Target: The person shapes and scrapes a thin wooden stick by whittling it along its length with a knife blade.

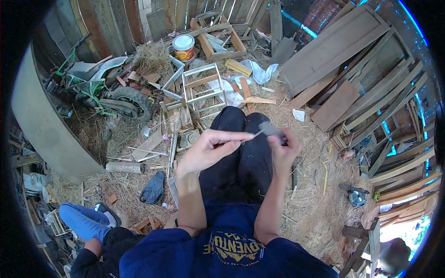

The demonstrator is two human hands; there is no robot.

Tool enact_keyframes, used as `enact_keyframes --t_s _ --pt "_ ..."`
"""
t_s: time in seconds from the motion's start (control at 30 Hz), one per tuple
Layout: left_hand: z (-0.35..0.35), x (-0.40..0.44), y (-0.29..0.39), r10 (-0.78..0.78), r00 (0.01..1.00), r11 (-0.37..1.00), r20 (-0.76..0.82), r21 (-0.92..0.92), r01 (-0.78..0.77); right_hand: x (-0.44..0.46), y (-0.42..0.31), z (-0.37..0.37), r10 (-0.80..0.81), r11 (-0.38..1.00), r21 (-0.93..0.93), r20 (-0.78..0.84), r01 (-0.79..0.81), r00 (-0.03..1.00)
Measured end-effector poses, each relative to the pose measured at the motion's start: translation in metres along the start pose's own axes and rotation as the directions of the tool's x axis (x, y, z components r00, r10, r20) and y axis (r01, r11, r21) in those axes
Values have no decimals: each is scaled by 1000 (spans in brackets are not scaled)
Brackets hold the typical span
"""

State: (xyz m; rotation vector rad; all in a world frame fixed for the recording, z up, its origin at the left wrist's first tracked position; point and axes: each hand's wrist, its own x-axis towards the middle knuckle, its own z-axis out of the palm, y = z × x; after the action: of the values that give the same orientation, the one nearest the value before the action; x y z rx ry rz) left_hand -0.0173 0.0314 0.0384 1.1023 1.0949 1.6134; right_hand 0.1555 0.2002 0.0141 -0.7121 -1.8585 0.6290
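Observation:
My left hand [211, 148] is above my knees, its thumb and index finger pinched at the near end of a thin, light strip [258, 134]. Opposite it, my right hand [285, 147] is closed around a small, flat grey piece [269, 129]. The strip's far end meets the edge of this grey piece. Whether the two are joined or only touching, I cannot tell. My fingers cover part of the grey piece, and its exact kind is unclear. Below both hands are my dark trousers [227, 171].
Small wooden frames [204, 82], a paint bucket [184, 47] and scraps lie ahead. A motorbike [99, 88] stands left; planks and panels [333, 48] lean right. A circular saw [357, 198] rests on the straw-covered floor. Another person in jeans [83, 222] sits at lower left.

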Motion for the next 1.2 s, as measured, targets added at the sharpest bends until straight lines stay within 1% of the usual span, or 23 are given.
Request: enact_keyframes --t_s 0.03,0.13,0.17,0.27,0.3,0.37,0.43,0.47,0.53,0.57,0.67,0.77,0.87,0.97,1.07,1.17,1.2 --pt "-2 -3 5 16 1000 999 12 31 -16 1 3 -5 98 995 14 -26 -97 995" --pt "-7 -8 8 -28 995 998 -91 56 33 4 0 -17 142 990 27 -55 -141 988" --pt "-8 -5 3 -1 992 998 -123 61 8 4 -3 -13 38 999 37 -105 -34 994" --pt "-2 -4 11 -53 988 997 -143 43 59 -1 -14 1 -4 997 71 1 4 1000" --pt "-1 -3 11 -15 988 999 -155 48 23 -2 -19 5 -52 997 50 40 50 998" --pt "1 1 7 59 981 997 -183 61 -49 -6 -21 16 -117 991 78 64 112 991" --pt "1 3 0 88 978 996 -188 32 -83 -5 -24 24 -187 978 113 78 178 979" --pt "2 3 -3 101 977 995 -188 15 -100 -6 -26 28 -191 975 132 90 178 977" --pt "3 3 1 46 982 998 -185 -34 -53 -9 -26 31 -196 971 165 115 176 974" --pt "4 3 2 18 983 998 -183 -58 -29 -10 -25 32 -213 971 137 140 194 967" --pt "3 2 4 11 989 1000 -148 10 -10 -11 -26 37 -249 963 145 176 225 952" --pt "6 3 4 11 992 997 -126 -78 -21 -12 -33 39 -203 972 156 198 174 959" --pt "6 4 3 -3 992 997 -123 -79 -7 -12 -33 40 -186 976 148 209 157 960" --pt "7 7 2 102 988 994 -115 39 -98 -10 -38 40 -201 972 156 178 174 963" --pt "9 7 2 109 986 993 -129 50 -103 -11 -35 39 -150 978 174 195 116 969" --pt "13 8 6 96 982 995 -162 44 -90 -10 -35 38 -166 980 136 183 142 969" --pt "14 8 9 60 984 998 -169 41 -53 -10 -34 37 -161 981 141 182 136 970"
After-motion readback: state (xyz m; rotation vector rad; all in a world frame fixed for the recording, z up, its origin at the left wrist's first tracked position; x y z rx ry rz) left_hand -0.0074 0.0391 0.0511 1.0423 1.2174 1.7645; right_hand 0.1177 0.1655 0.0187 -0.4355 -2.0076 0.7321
